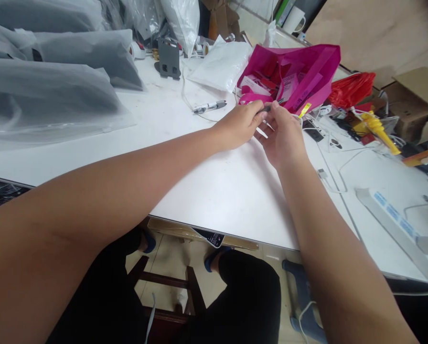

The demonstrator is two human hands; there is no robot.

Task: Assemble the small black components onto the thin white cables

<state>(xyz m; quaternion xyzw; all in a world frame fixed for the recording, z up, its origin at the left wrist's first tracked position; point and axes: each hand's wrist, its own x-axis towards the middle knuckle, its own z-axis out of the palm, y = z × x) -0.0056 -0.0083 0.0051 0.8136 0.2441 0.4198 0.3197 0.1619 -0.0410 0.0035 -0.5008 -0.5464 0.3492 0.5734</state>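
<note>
While a white table (214,191) fills most of the view, its far and right parts are crowded: grey plastic-wrapped bundles (52,91) are stacked at the far left, a pen (209,106) lies near the middle, a white plastic packet (223,64) sits beyond it, and a magenta bag (293,71) full of small tags lies open at the far centre-right. Further right are a red plastic bag (352,88), a yellow tool (379,129), tangled white cables (328,172) and a long white strip with blue marks (393,217). Below the near edge of the table the person's dark-clothed knees and a wooden stool (171,282) show over a tiled floor. Both bare forearms stretch forward from the near corners and meet just in front of the magenta bag. The left hand (240,125) and right hand (283,136) face each other, fingertips touching, and together pinch a small dark slender item (266,109) between thumbs and forefingers, holding it a little above the tabletop; what it is cannot be told. A thin white sliver shows just beneath the fingers.
</note>
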